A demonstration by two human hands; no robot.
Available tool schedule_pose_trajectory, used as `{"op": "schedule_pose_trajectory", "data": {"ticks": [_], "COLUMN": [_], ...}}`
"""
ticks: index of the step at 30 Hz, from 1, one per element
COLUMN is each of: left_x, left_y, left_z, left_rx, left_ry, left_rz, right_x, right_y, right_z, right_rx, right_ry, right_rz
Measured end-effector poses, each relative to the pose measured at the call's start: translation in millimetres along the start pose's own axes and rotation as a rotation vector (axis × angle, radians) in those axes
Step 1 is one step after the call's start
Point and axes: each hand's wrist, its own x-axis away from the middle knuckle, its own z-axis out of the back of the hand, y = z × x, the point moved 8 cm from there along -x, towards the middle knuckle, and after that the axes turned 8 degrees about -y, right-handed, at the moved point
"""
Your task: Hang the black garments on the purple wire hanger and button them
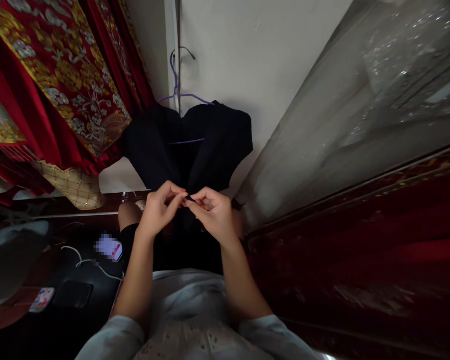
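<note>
A black garment [221, 135] hangs open at the front on a purple hanger [197, 96], which hooks on a wall fixture. My left hand [165, 205] pinches the garment's dark edge near its lower middle, thumb and index finger together. Close beside it, my right hand [213, 210] pinches the same dark edge from the other side. A small bit of black fabric shows between the fingertips of both hands. The lower part of the garment merges with the dark clothing on my lap.
Red and gold brocade cloth [75, 65] hangs at the upper left. A lit phone [110, 247] and white cable [101, 269] lie on a black surface at left. Plastic-wrapped material [322, 115] leans at right above a dark red panel [360, 255].
</note>
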Motion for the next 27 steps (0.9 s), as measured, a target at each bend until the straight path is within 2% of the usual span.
{"op": "schedule_pose_trajectory", "data": {"ticks": [3, 6, 10, 13, 16, 21, 24, 27], "left_x": [-31.1, -89.0, -179.9, -219.6, -227.4, -215.5, -208.5, -199.0], "left_y": [-0.2, -2.9, -20.7, -34.7, -40.3, -37.0, -26.1, -6.1], "left_z": [14.0, 44.1, 82.5, 91.2, 88.7, 87.0, 87.8, 83.4], "left_rx": [-0.019, -0.032, -0.086, -0.131, -0.231, -0.374, -0.441, -0.491], "left_ry": [-0.125, -0.155, -0.082, -0.048, -0.051, -0.091, -0.081, -0.095], "left_rz": [-0.030, -0.074, -0.073, -0.076, -0.104, -0.195, -0.246, -0.305], "right_x": [-0.6, -2.3, -6.3, -10.8, -14.2, -9.6, -2.8, -4.9], "right_y": [-0.6, 4.4, 12.6, 14.8, 13.3, 9.5, 14.3, 22.3], "right_z": [0.0, -3.0, -6.0, -3.0, -3.0, -5.8, -6.5, -9.2], "right_rx": [0.017, 0.027, 0.154, 0.217, 0.266, 0.370, 0.309, 0.207], "right_ry": [0.029, -0.006, -0.080, -0.095, -0.129, -0.166, -0.207, -0.335], "right_rz": [0.016, 0.016, -0.006, -0.011, 0.002, 0.014, -0.002, -0.068]}}
